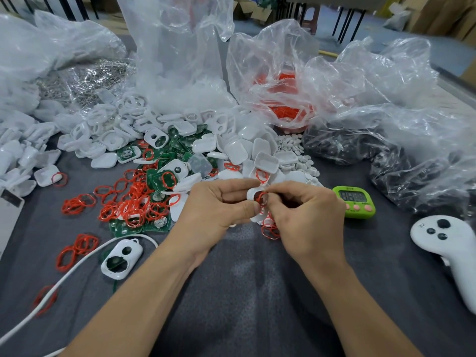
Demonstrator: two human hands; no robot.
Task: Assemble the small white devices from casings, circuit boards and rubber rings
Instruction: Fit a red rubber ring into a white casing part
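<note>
My left hand grips a small white casing above the middle of the grey table. My right hand pinches a red rubber ring against the casing's round opening. More red rings lie scattered to the left, over green circuit boards. White casing halves are heaped behind them. One white casing with two holes lies alone at the lower left, over a green board.
Clear plastic bags stand at the back; one holds red rings. A green digital timer sits right of my hands. A white controller lies at the right edge. A white cable crosses the lower left.
</note>
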